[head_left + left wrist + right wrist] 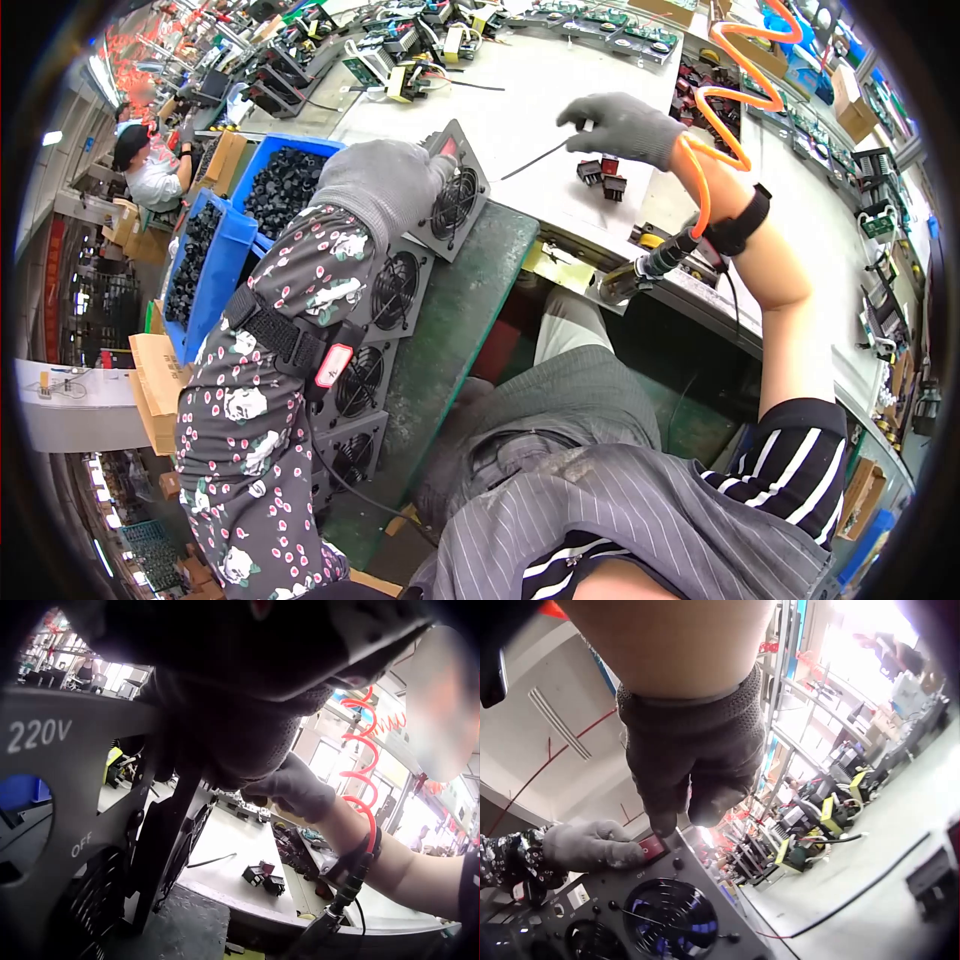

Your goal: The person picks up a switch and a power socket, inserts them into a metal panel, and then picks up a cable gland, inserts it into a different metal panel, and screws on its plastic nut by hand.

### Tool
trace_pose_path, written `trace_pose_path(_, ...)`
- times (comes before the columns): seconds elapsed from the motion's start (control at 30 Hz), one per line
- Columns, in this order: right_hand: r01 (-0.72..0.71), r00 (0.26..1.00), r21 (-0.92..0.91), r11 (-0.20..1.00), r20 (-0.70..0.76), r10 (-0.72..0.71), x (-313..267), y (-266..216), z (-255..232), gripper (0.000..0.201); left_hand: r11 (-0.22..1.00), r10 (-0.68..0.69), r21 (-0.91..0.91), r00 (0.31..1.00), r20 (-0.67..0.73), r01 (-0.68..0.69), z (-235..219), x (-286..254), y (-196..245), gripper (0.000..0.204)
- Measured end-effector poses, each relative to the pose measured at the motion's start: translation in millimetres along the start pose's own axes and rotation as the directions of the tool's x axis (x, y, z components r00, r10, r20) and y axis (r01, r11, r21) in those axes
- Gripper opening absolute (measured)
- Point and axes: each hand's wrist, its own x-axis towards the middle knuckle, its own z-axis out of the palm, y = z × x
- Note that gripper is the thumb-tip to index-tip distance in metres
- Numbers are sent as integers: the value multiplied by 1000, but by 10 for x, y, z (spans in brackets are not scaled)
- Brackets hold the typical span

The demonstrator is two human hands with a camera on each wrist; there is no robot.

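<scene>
Gloved in grey, my left hand grips the upper edge of a dark fan panel. In the right wrist view its fingers touch the panel beside a red switch. My right hand, also gloved, is over the table with its fingers loosely bent and nothing visible in them. Several red and black switches lie below it. A thin black cable ends near its fingertips in the head view; the left wrist view shows the cable lying on the table. The panel reads "220V" and "OFF".
More fan panels stand in a row along the green bench. Blue bins of black parts are at the left. An orange coiled hose hangs beside my right arm, with a power tool at the table edge. Circuit assemblies line the back.
</scene>
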Motion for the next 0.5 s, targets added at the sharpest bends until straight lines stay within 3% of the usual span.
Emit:
trace_pose_path(0.07, -187, 979, -95, 978, 65, 194, -161, 312, 46, 51, 998, -60, -5, 998, 25, 61, 26, 25, -7, 58)
trace_pose_path(0.13, -211, 976, -146, 967, 31, 218, -336, 312, 62, 55, 1000, -5, 17, 1000, -9, 5, -85, -58, 17, 61)
trace_pose_path(0.17, -170, 984, -194, 966, 17, 177, -387, 281, 108, 53, 999, -52, -13, 999, 8, 53, -156, -102, 17, 63)
trace_pose_path(0.2, -2, 997, -113, 994, -75, -6, -424, 373, 217, 41, 994, -100, -40, 995, 27, 101, -262, -166, 40, 66)
trace_pose_path(0.27, 55, 998, -265, 963, 11, -54, -210, 876, 530, 37, 993, -66, -101, 997, -35, 62, -367, -212, -91, 64)
trace_pose_path(0.33, -166, 985, -49, 985, 35, 168, -233, 627, 434, 36, 987, -51, -160, 994, -95, 35, -449, -339, -248, 63)
trace_pose_path(0.37, -31, 996, -120, 992, 78, 41, -323, 387, 234, 36, 970, -41, -243, 989, -141, 6, -487, -449, -324, 59)
trace_pose_path(0.4, -284, 945, 344, 895, -57, 322, -251, 665, 354, 34, 947, -39, -320, 982, -184, -22, -508, -557, -427, 55)
trace_pose_path(0.43, 46, 939, 803, 594, -237, 248, -312, 926, 345, 32, 932, -41, -363, 984, -174, -25, -521, -642, -568, 49)
trace_pose_path(0.47, 298, 809, 150, 943, -564, -166, -364, 1063, 176, 26, 934, -59, -357, 984, -168, -5, -492, -743, -693, 49)
trace_pose_path(0.5, 149, 730, 15, 989, -676, -100, -586, 730, -34, 20, 935, -74, -355, 988, -139, 20, -466, -875, -790, 49)
